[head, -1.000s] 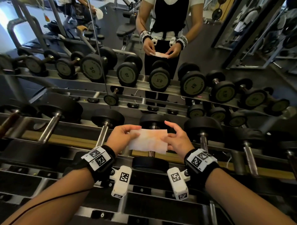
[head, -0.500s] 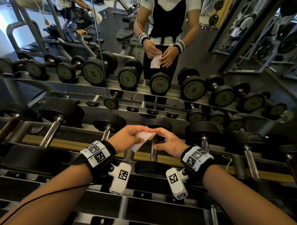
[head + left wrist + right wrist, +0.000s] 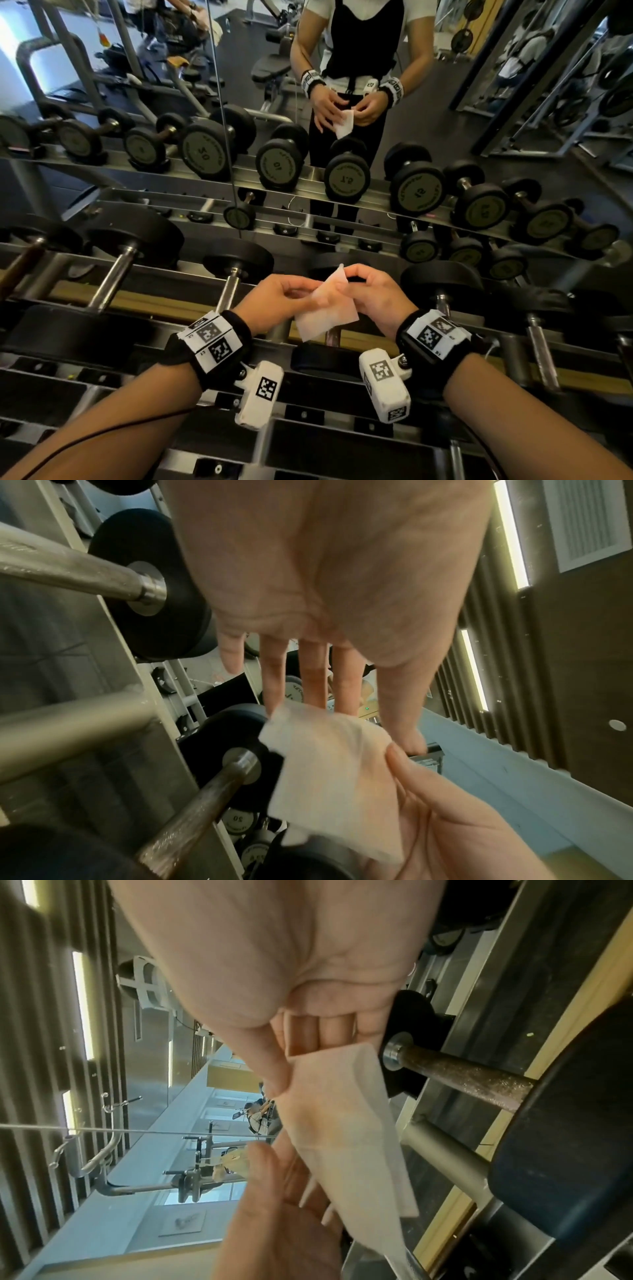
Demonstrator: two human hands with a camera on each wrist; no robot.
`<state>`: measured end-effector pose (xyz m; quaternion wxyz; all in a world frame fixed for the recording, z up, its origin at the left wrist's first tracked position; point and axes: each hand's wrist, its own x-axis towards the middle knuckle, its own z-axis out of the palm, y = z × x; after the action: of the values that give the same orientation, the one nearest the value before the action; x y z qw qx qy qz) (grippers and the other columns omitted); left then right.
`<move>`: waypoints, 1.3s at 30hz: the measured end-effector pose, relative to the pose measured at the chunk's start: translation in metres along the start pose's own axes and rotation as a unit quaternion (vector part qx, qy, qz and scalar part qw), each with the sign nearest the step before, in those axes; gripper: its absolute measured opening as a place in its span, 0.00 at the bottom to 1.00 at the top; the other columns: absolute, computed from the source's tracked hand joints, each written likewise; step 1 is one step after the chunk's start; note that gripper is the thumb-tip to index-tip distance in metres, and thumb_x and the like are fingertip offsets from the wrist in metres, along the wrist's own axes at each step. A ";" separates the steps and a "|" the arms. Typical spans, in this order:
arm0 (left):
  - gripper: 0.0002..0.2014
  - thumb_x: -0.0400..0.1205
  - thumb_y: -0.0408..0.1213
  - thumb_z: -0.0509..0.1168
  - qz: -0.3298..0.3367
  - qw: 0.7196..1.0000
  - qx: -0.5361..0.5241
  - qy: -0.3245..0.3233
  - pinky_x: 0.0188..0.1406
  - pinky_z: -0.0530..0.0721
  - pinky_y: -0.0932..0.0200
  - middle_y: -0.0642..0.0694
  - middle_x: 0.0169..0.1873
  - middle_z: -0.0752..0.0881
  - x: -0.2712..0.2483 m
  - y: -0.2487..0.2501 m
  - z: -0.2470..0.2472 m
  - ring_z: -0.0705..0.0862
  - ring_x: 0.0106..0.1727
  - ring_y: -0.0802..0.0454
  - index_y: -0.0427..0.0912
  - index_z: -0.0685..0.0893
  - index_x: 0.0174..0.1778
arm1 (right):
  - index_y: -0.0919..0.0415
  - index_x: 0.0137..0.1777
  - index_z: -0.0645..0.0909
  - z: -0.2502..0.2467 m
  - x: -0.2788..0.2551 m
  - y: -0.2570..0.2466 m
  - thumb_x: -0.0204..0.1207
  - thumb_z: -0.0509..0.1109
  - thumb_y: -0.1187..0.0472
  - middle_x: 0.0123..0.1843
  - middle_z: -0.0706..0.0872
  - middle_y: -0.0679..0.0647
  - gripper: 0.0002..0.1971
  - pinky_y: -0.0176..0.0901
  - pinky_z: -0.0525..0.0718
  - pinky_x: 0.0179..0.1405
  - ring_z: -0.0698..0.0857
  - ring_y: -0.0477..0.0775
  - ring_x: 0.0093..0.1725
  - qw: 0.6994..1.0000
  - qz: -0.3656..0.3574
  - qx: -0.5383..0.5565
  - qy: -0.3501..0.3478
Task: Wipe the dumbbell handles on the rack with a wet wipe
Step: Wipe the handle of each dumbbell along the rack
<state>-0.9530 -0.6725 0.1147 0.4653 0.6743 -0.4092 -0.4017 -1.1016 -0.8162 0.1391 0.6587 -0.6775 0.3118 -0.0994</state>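
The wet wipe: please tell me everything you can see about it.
The wet wipe is a thin white sheet, slightly translucent, with a faint orange tint, and it looks folded into layers. It hangs tilted, one corner pointing up, in the air above a dumbbell handle on the rack, without touching it. The right hand pinches its upper edge between thumb and fingers. The left hand has its fingers against the sheet; I cannot tell whether it grips. The wipe's lower part hangs free.
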 end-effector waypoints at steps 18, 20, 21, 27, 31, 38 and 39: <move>0.09 0.80 0.41 0.72 -0.046 0.997 -0.002 -0.059 0.61 0.86 0.49 0.46 0.48 0.91 0.010 -0.002 0.011 0.89 0.54 0.47 0.46 0.89 0.55 | 0.58 0.52 0.81 -0.022 0.002 0.019 0.72 0.79 0.66 0.51 0.89 0.52 0.12 0.46 0.86 0.54 0.88 0.49 0.52 0.989 0.005 -0.098 -0.109; 0.10 0.77 0.40 0.75 -0.067 0.998 0.006 0.014 0.62 0.86 0.44 0.46 0.44 0.89 0.012 -0.005 0.014 0.89 0.52 0.43 0.46 0.86 0.53 | 0.59 0.45 0.82 -0.024 0.008 0.020 0.73 0.78 0.66 0.41 0.88 0.51 0.07 0.41 0.86 0.45 0.87 0.48 0.44 0.986 0.007 -0.127 -0.108; 0.12 0.76 0.39 0.76 -0.075 0.996 -0.001 0.049 0.62 0.86 0.44 0.47 0.43 0.89 0.012 -0.007 0.016 0.89 0.51 0.45 0.45 0.85 0.53 | 0.58 0.43 0.82 -0.027 0.013 0.021 0.74 0.77 0.66 0.40 0.87 0.52 0.07 0.41 0.86 0.43 0.86 0.49 0.43 0.986 0.011 -0.132 -0.099; 0.21 0.75 0.36 0.77 -0.116 0.981 -0.010 0.158 0.61 0.84 0.54 0.49 0.56 0.87 -0.004 -0.029 0.037 0.87 0.58 0.51 0.45 0.81 0.62 | 0.55 0.40 0.74 -0.052 0.046 0.039 0.79 0.67 0.65 0.42 0.79 0.57 0.07 0.49 0.79 0.43 0.79 0.57 0.44 0.968 0.063 -0.231 -0.074; 0.16 0.75 0.39 0.78 -0.145 0.976 0.000 0.160 0.60 0.85 0.59 0.52 0.53 0.88 -0.018 -0.046 0.067 0.87 0.54 0.55 0.45 0.85 0.58 | 0.51 0.53 0.77 -0.066 0.073 0.031 0.81 0.65 0.62 0.46 0.82 0.49 0.05 0.40 0.78 0.40 0.82 0.51 0.47 0.946 -0.054 -0.308 -0.082; 0.22 0.71 0.48 0.80 -0.164 0.963 0.032 0.212 0.62 0.75 0.70 0.64 0.55 0.86 -0.032 -0.061 0.098 0.82 0.57 0.73 0.61 0.84 0.60 | 0.40 0.69 0.78 -0.047 0.090 0.050 0.81 0.61 0.60 0.65 0.82 0.54 0.20 0.53 0.81 0.65 0.82 0.58 0.64 0.636 -0.295 -0.648 -0.297; 0.22 0.71 0.48 0.80 -0.160 0.963 0.035 0.214 0.62 0.75 0.70 0.63 0.54 0.86 -0.032 -0.062 0.100 0.82 0.58 0.71 0.63 0.83 0.60 | 0.39 0.70 0.76 -0.048 0.091 0.060 0.80 0.62 0.59 0.66 0.80 0.53 0.21 0.53 0.80 0.65 0.80 0.58 0.64 0.629 -0.278 -0.664 -0.293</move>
<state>-1.0447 -0.6588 0.0365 0.4480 0.8168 -0.2009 -0.3030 -1.0737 -0.9028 0.0621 0.0283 -0.9795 -0.1195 0.1597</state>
